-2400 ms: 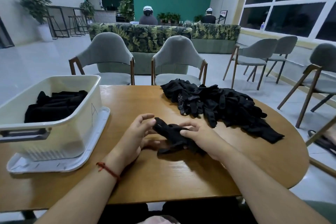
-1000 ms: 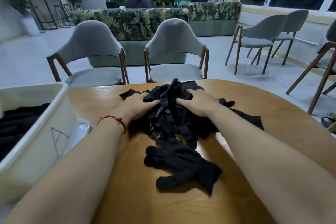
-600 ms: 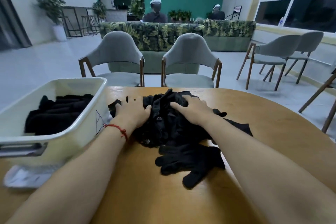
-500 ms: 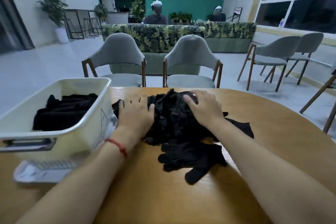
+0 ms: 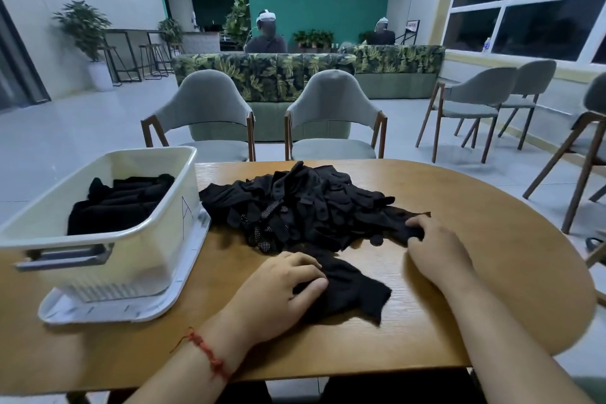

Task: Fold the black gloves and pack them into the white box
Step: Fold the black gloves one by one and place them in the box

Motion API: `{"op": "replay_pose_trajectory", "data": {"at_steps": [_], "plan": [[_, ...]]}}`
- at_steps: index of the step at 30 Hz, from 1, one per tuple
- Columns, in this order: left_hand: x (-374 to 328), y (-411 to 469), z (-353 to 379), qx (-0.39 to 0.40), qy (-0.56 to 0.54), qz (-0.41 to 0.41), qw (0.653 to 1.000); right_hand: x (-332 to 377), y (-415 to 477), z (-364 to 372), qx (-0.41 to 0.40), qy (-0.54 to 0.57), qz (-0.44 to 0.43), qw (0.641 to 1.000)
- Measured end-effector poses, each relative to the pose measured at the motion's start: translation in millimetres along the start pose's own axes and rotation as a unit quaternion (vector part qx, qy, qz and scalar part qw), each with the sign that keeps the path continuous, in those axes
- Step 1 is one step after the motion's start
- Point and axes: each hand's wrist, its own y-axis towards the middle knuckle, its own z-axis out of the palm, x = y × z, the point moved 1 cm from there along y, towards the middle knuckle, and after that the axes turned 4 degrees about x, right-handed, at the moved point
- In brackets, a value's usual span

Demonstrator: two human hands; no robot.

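A loose pile of black gloves (image 5: pixel 301 207) lies in the middle of the round wooden table (image 5: pixel 492 239), touching the white box's tray. One black glove (image 5: pixel 351 289) lies apart at the near side of the pile. My left hand (image 5: pixel 278 292) rests on its left end with fingers and thumb curled onto the fabric. My right hand (image 5: pixel 433 249) sits at the pile's right edge, its fingertips curled into a flat glove (image 5: pixel 396 226) there. The white box (image 5: pixel 147 259) stands at the left on its lid, with folded black gloves (image 5: pixel 121 203) inside.
Two grey chairs (image 5: pixel 331 118) stand across the table, with more chairs (image 5: pixel 475 105) at the right. Behind them is a leaf-patterned sofa (image 5: pixel 262 72) where two people sit facing away. The table edge runs close to my body.
Both hands have left the top of the pile and come back toward me. The left now holds the separate near glove, the right the pile's right edge. The pile sits beside the box.
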Motion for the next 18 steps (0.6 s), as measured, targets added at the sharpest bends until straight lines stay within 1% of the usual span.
{"op": "replay_pose_trajectory", "data": {"at_steps": [2,4,8,9,11,13,14,18], "plan": [[-1.7,-4.5,-1.9,-0.016,-0.027,0.005,1.0,-1.3,-9.5,0.4,0.001,-0.073,-0.004,0.997],[-2.3,-8.8,-2.1,-0.024,-0.024,0.008,0.999,-1.8,-20.2,3.2,-0.028,-0.11,-0.026,0.993],[-5.5,-11.0,-1.6,-0.028,0.009,0.006,1.0,-0.7,-30.5,1.1,-0.095,-0.081,-0.087,0.988],[-6.1,-12.2,-1.3,-0.036,0.016,-0.001,0.999,2.5,-33.3,-0.2,-0.102,-0.059,-0.105,0.988],[-6.3,-15.2,-1.0,-0.051,0.03,-0.02,0.998,9.4,-38.2,-2.8,-0.094,0.045,-0.126,0.987],[-5.4,-19.2,0.1,-0.055,0.043,-0.03,0.997,12.2,-42.7,-7.0,-0.07,0.158,-0.11,0.979],[-4.7,-20.9,0.3,-0.054,0.044,-0.029,0.997,11.6,-44.7,-9.6,-0.066,0.19,-0.103,0.974],[-4.1,-23.5,0.3,-0.049,0.016,-0.026,0.998,7.5,-43.8,-11.6,-0.081,0.221,-0.075,0.969]]}}
